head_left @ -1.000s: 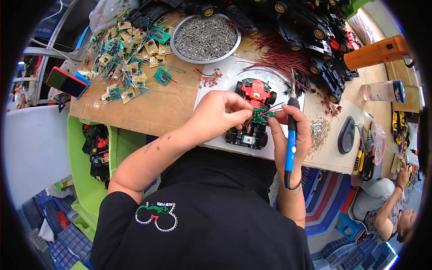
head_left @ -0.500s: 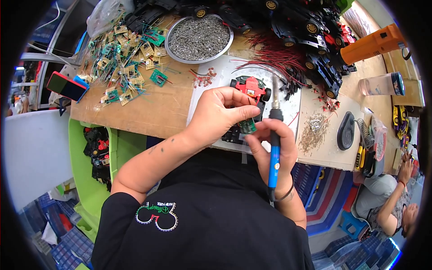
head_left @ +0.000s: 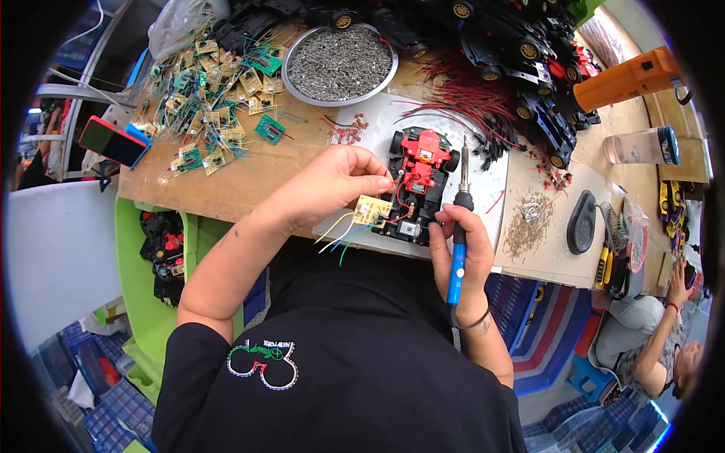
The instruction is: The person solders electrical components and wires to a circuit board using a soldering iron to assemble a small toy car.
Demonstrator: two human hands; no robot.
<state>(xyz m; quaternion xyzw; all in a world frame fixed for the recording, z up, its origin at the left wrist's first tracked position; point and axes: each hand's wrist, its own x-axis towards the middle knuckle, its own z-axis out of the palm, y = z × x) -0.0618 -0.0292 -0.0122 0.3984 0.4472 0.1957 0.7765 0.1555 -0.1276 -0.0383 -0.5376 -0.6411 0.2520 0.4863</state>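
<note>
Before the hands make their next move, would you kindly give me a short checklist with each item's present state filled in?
1. Soldering iron held in the right hand: ok.
2. Iron's tip pointing away from the body: ok.
3. Iron hot: cannot tell; nothing visible shows its temperature.
4. Left hand's hold on the circuit board: cannot tell; the board shows just below the fingertips, but what they pinch is unclear.
5. Toy car chassis over the white sheet, wheels and red part in view: ok.
6. Coloured wires on the board gathered neatly: not ok; they splay out loosely.
</note>
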